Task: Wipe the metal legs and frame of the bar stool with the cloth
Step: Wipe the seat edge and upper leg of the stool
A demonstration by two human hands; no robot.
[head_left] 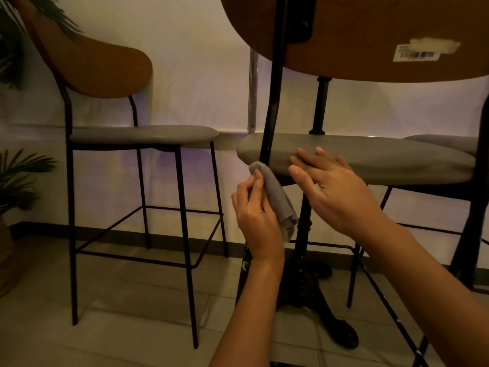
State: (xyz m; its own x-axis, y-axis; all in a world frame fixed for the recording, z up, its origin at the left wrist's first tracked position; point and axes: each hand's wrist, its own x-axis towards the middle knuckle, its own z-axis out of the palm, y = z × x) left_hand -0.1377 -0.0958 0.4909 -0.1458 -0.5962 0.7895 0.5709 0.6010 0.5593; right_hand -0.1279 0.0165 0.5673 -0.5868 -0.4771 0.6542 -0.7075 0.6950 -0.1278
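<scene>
The bar stool fills the right half of the view, with a wooden backrest (370,35), a grey padded seat (397,160) and a black metal frame (272,102). My left hand (256,218) grips a folded grey cloth (277,197) and holds it against the black upright just under the seat's left edge. My right hand (333,186) rests flat on the front edge of the seat, fingers straight. The lower part of that leg is hidden behind my left hand and wrist.
A second stool (143,136) of the same kind stands to the left on the tiled floor (132,300). A black cast table base (309,282) stands behind the near stool. Plants (18,181) line the left edge. A white wall is behind.
</scene>
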